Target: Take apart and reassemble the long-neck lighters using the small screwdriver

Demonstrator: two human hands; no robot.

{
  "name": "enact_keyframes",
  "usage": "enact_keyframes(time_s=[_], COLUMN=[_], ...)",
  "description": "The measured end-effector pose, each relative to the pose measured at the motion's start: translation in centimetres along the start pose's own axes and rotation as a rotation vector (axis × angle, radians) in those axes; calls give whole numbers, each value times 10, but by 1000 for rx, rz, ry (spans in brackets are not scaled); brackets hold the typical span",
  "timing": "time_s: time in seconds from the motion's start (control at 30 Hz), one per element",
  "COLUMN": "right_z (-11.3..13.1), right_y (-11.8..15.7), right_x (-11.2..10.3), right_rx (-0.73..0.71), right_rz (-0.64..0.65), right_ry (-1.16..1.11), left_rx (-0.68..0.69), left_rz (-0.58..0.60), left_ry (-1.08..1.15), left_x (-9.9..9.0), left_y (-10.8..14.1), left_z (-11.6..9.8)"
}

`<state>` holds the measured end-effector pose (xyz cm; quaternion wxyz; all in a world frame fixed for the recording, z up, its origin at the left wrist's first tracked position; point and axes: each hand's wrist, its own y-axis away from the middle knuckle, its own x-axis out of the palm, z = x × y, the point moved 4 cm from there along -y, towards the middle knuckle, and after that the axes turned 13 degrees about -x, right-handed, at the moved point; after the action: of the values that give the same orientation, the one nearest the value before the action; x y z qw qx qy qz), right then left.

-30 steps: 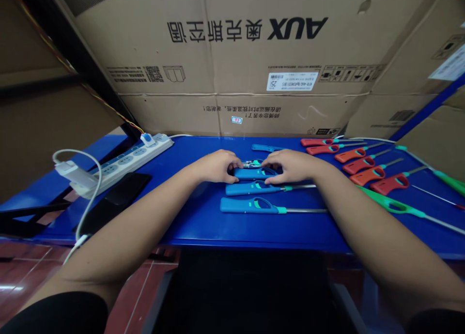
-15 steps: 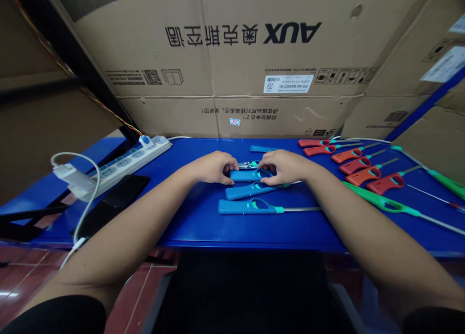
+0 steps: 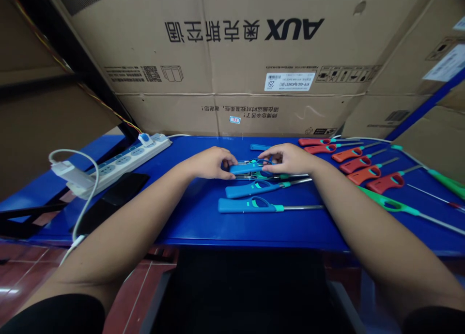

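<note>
A blue lighter casing half (image 3: 246,168) is raised slightly off the table between my two hands. My left hand (image 3: 213,163) closes its thumb and fingers on the left end. At the looped end, my right hand (image 3: 289,159) pinches it between thumb and fingers. Just below it in view lies a lighter's inner mechanism (image 3: 259,177) with metal and teal parts, partly hidden by the casing. Nearer me rest two blue long-neck lighters, one slightly tilted (image 3: 241,191) and one straight (image 3: 241,205). Another blue casing piece (image 3: 258,147) lies behind, partly covered by my right hand.
Several red and orange lighters (image 3: 354,165) lie at the right, with a green lighter (image 3: 394,205) in front of them. A white power strip (image 3: 131,160) and a black phone-like object (image 3: 112,198) are at the left. A large cardboard box (image 3: 232,87) stands behind the blue table (image 3: 254,235).
Both hands have lifted the blue casing half up and away from me. The inner mechanism that lay beneath it now shows in part.
</note>
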<state>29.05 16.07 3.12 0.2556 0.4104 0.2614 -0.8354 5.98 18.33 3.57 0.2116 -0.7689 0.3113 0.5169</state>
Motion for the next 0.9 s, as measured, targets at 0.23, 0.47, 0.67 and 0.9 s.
enact_keyframes(time_s=[0.23,0.47,0.67,0.9], right_z=[-6,9,-47,-79], right_y=[4,12,15,11], right_x=[-19,-43,-40,-27], right_rx=[112,-92,115,170], right_rz=[-213,-286,-278,-168], right_ry=[-168,7,414,419], left_rx=[18,-32,-40,-39], left_rz=[-393,-641,-641,-558], left_ry=[-78,-135,1,25], left_x=[-16,-23,-27,-21], left_y=[4,13,11,5], left_z=[-10,-20,-5,1])
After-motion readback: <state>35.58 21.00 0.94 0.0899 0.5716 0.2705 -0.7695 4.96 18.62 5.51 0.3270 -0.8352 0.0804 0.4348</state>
